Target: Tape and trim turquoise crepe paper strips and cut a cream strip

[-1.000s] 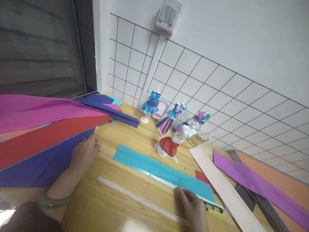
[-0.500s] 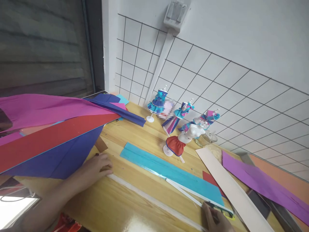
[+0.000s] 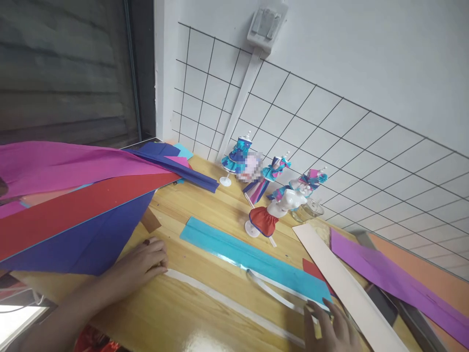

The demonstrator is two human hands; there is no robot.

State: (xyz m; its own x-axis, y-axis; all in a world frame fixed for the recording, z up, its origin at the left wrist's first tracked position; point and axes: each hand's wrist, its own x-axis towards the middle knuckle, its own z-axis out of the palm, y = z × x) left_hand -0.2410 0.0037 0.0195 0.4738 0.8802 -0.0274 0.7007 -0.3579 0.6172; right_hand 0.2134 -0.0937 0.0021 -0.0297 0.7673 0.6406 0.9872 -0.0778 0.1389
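A long white strip (image 3: 234, 305) lies across the wooden table, its left end at the fingertips of my left hand (image 3: 150, 259), whose fingers are bent together. My right hand (image 3: 328, 325) rests at the lower right with its fingers spread, near the strip's right end. A second, narrow white strip (image 3: 275, 295) curves up from the table, one end by my right fingertips. Behind it lies a flat turquoise sheet (image 3: 234, 249) with a white border along its near edge. Beyond that stands a small white mannequin (image 3: 291, 200) in a red skirt (image 3: 263, 221).
Three more dressed mannequins stand by the wall grid, near a glass jar (image 3: 311, 210). Pink, red and blue sheets (image 3: 91, 244) are piled at the left. A pale strip (image 3: 344, 283) and a purple sheet (image 3: 388, 274) lie at the right.
My right hand's fingers have spread and moved onto the turquoise sheet's right end. The narrow strip has gone from straight to curved. The yellow and dark tool by that hand no longer shows clearly.
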